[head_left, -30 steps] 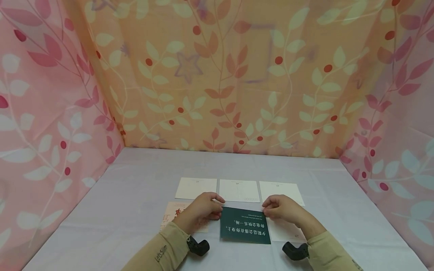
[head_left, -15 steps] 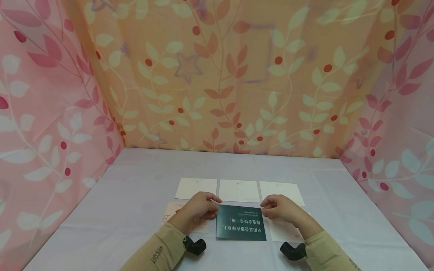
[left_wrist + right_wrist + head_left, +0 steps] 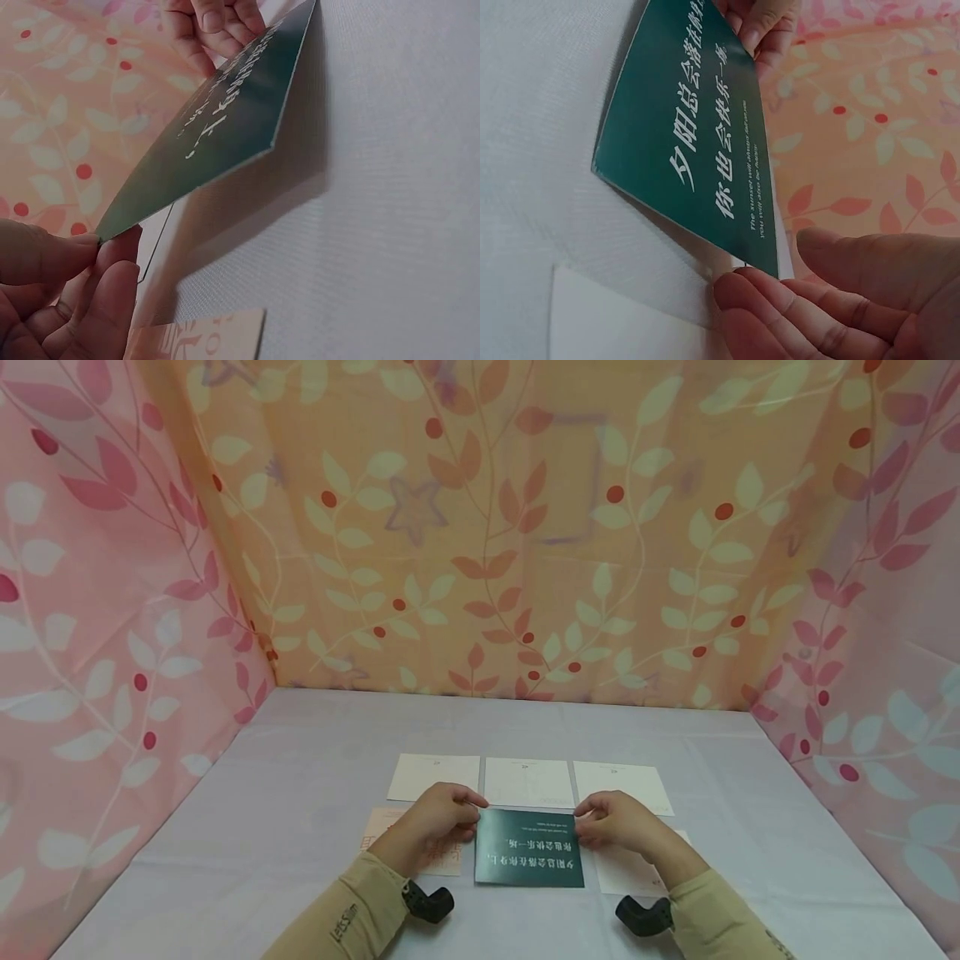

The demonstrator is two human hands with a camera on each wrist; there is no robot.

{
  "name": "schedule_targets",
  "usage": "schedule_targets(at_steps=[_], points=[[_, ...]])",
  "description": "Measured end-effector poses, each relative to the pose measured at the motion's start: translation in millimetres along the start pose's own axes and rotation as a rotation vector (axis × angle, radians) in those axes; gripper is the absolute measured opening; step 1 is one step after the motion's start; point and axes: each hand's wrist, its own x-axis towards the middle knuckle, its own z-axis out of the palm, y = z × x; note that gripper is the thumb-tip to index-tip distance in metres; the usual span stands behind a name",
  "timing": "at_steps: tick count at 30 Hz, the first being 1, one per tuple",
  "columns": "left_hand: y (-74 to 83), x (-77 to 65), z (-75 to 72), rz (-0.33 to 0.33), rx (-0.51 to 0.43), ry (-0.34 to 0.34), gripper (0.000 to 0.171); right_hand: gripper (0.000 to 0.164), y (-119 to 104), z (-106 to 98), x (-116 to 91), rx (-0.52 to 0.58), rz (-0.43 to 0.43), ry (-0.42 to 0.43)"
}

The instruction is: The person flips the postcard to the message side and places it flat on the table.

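Observation:
A dark green postcard (image 3: 529, 850) with white lettering is between my hands, tilted over the table with its shadow below in the left wrist view. My left hand (image 3: 441, 817) pinches its far left corner between thumb (image 3: 52, 255) and fingers. At the far right corner, my right hand (image 3: 618, 822) has its fingertips (image 3: 739, 289) against the card from below. Its thumb (image 3: 825, 244) stands apart from the card in the right wrist view. An orange-printed postcard (image 3: 442, 858) lies partly hidden under the left hand and forearm; a whitish postcard (image 3: 626, 872) lies partly behind the right hand.
Behind the hands lie three white postcards in a row: left (image 3: 435, 777), middle (image 3: 528, 782) and right (image 3: 628, 781). They rest on a white-covered table (image 3: 300, 827). Patterned cloth (image 3: 480, 527) encloses the back and sides. Black wrist devices (image 3: 429, 903) sit at both cuffs.
The green postcard has moved left and slightly away from me, its slant in the head view levelling out. Both hands have shifted slightly left with it. The other cards stay put.

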Motion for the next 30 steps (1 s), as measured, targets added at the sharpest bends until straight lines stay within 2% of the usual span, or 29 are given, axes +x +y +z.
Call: schedule_targets(at_steps=[6,21,30], points=[[0.8,0.5,-1.6,0.011,0.018,0.006,0.015,0.025,-0.5,0.4,-0.8,0.017,-0.015,-0.012],[7.8,1.9,-2.4,0.045,0.038,0.007,0.015,0.009,0.6,1.7,0.5,0.041,-0.055,-0.026],[8.8,1.1,-1.6,0.025,0.048,0.01,0.014,0.008,1.2,1.6,1.6,0.073,-0.049,-0.016]])
